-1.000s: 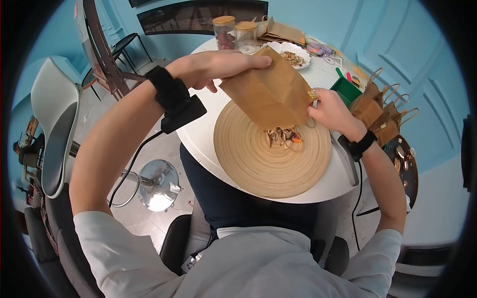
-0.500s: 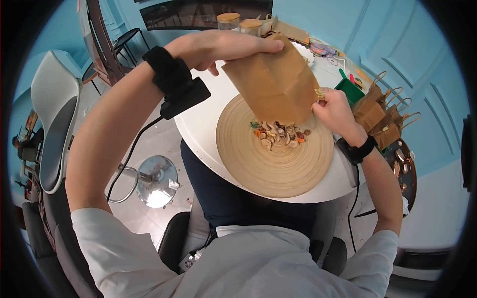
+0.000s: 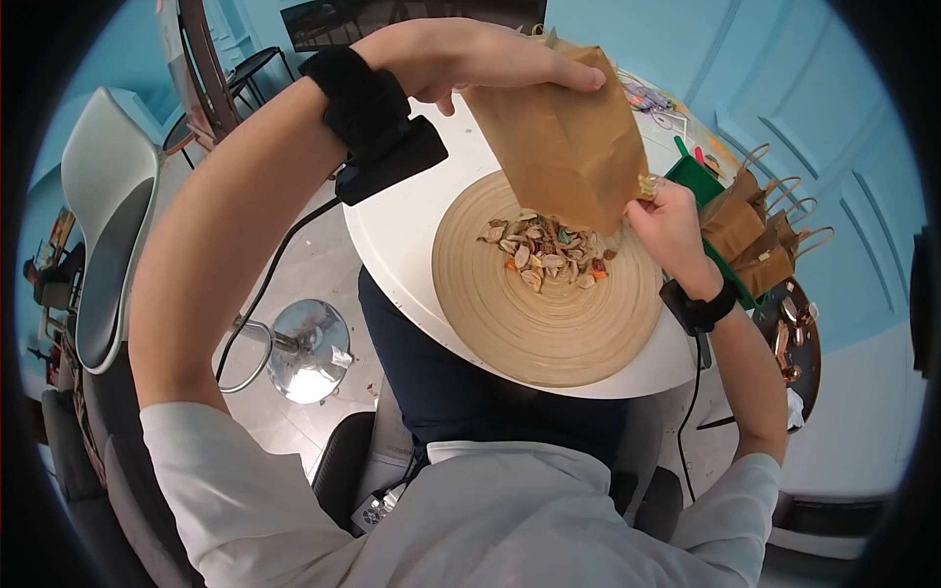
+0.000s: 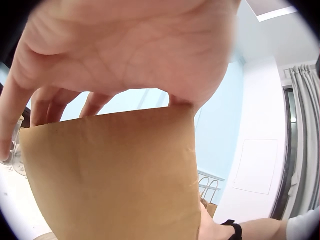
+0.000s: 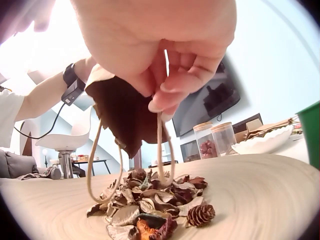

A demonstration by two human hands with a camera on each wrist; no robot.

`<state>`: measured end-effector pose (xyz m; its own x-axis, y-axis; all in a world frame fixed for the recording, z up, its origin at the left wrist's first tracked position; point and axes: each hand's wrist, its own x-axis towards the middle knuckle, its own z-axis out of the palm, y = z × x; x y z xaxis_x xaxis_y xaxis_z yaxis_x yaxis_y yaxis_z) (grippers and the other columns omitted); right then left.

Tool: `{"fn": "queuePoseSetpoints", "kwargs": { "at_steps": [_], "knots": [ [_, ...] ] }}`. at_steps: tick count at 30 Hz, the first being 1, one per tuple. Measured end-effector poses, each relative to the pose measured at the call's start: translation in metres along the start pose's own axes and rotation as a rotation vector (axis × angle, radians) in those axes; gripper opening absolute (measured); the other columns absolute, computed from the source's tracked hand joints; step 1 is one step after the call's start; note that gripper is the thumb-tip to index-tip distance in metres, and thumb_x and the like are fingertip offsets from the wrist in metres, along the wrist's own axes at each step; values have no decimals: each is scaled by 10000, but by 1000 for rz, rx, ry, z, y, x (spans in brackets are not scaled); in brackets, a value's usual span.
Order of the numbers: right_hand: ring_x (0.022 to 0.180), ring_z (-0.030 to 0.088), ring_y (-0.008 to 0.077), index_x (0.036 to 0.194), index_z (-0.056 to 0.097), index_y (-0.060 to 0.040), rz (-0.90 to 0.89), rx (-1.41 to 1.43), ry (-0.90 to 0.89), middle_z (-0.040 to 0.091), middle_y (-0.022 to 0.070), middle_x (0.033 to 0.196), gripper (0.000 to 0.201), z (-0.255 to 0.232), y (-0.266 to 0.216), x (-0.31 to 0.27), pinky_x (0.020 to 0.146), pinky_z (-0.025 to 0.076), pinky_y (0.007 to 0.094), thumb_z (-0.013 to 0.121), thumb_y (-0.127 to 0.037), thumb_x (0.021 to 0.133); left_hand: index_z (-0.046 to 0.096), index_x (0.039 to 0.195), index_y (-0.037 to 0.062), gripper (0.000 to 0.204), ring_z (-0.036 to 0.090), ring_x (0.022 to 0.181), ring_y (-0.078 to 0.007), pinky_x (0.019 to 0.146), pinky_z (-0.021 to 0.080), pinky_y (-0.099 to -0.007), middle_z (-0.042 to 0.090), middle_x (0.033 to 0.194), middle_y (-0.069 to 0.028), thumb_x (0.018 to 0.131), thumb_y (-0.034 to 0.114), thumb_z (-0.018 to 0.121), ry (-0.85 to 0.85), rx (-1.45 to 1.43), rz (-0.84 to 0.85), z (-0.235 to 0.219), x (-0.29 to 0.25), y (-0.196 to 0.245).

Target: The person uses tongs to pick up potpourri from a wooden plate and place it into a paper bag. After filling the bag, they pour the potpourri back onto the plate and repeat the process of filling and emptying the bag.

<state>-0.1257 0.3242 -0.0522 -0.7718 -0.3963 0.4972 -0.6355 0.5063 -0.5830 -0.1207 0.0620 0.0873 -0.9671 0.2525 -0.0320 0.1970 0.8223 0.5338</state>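
A brown paper bag (image 3: 564, 137) is tipped mouth-down over a round ringed wooden plate (image 3: 529, 348). My left hand (image 3: 520, 61) grips the raised bottom end, thumb on one side and fingers on the other. At the bag's mouth my right hand (image 3: 672, 227) pinches the edge by a twine handle, thumb against fingertips. Beneath the mouth lies a pile of potpourri (image 3: 541, 257), dried petals with orange and red bits. A small pine cone (image 5: 201, 215) sits at the pile's edge in the right wrist view. Both twine handles (image 5: 91, 167) dangle into the pile.
Several paper bags (image 3: 740, 223) with handles stand at the right, beside a green bin (image 3: 698, 178). Lidded glass jars (image 5: 206, 142) and a white scalloped dish (image 5: 265, 142) are farther back on the white table (image 3: 392, 250). A white stool (image 3: 106, 211) stands at left.
My left hand has lifted the bag's bottom higher and farther right, tipping it more steeply. The potpourri pile on the plate has grown and spread. My right hand has shifted slightly right.
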Motion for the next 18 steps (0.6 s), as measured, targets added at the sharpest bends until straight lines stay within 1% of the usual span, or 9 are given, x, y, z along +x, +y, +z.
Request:
{"fn": "queuePoseSetpoints", "kwargs": {
  "at_steps": [1, 2, 4, 8, 10, 12, 14, 16, 18],
  "knots": [
    [537, 541, 141, 902, 670, 36, -3, 11, -22, 601, 152, 670, 129, 0, -2, 0, 535, 442, 302, 645, -63, 823, 504, 1416, 101, 942, 497, 1283, -358, 962, 439, -540, 563, 1334, -207, 755, 766, 597, 28, 36, -6, 0, 0, 1],
    [537, 541, 141, 902, 670, 36, -2, 12, -19, 601, 152, 670, 129, 1, -2, 0, 535, 442, 302, 645, -63, 823, 504, 1416, 101, 942, 497, 1283, -358, 962, 439, -540, 563, 1334, -207, 755, 766, 597, 27, 38, -5, 0, -1, 1],
    [531, 535, 131, 915, 679, 33, -20, 67, 113, 605, 148, 658, 137, 4, 0, 2, 536, 441, 299, 645, -61, 821, 467, 1438, 65, 969, 392, 1358, -422, 1034, 375, -608, 449, 1431, -261, 750, 729, 631, -33, -46, 6, -3, -4, -1],
    [522, 533, 154, 905, 678, 37, -30, 84, 74, 613, 138, 666, 143, 0, 0, 8, 530, 437, 298, 645, -82, 832, 492, 1420, 69, 953, 412, 1345, -409, 1011, 411, -580, 467, 1419, -253, 749, 732, 630, -39, -73, -17, -3, 4, -17],
    [559, 545, 175, 912, 686, 33, 25, -105, 54, 628, 125, 685, 179, -11, -7, 14, 560, 447, 303, 659, -128, 841, 480, 1422, 68, 952, 513, 1269, -330, 962, 451, -543, 559, 1333, -189, 783, 767, 578, -75, -195, -5, -5, 6, -31],
    [601, 554, 183, 904, 690, 25, -16, -123, 48, 638, 121, 709, 197, -18, -21, 18, 578, 450, 310, 676, -160, 839, 452, 1431, 71, 901, 550, 1231, -304, 941, 508, -537, 562, 1328, -161, 820, 718, 593, -147, -382, -17, -10, -1, -48],
    [643, 563, 190, 896, 695, 17, -55, -140, 43, 648, 116, 733, 217, -23, -35, 20, 597, 454, 316, 693, -192, 837, 433, 1435, 74, 820, 557, 1229, -300, 929, 537, -536, 558, 1335, -155, 874, 653, 581, -147, -644, -50, -1, -2, -75],
    [717, 570, 182, 899, 699, -5, -50, -127, -3, 659, 99, 780, 234, -27, -48, 17, 623, 459, 327, 725, -225, 822, 408, 1445, 83, 739, 544, 1252, -299, 929, 546, -543, 541, 1359, -154, 921, 581, 564, -180, -890, -65, 8, -5, -104],
    [725, 573, 184, 900, 696, -10, -75, -120, -38, 657, 88, 807, 228, -29, -54, 13, 616, 457, 322, 728, -224, 824, 369, 1470, 116, 699, 521, 1285, -322, 967, 517, -564, 502, 1412, -144, 947, 551, 532, -167, -1116, -49, 24, -14, -128]
  ]
}}
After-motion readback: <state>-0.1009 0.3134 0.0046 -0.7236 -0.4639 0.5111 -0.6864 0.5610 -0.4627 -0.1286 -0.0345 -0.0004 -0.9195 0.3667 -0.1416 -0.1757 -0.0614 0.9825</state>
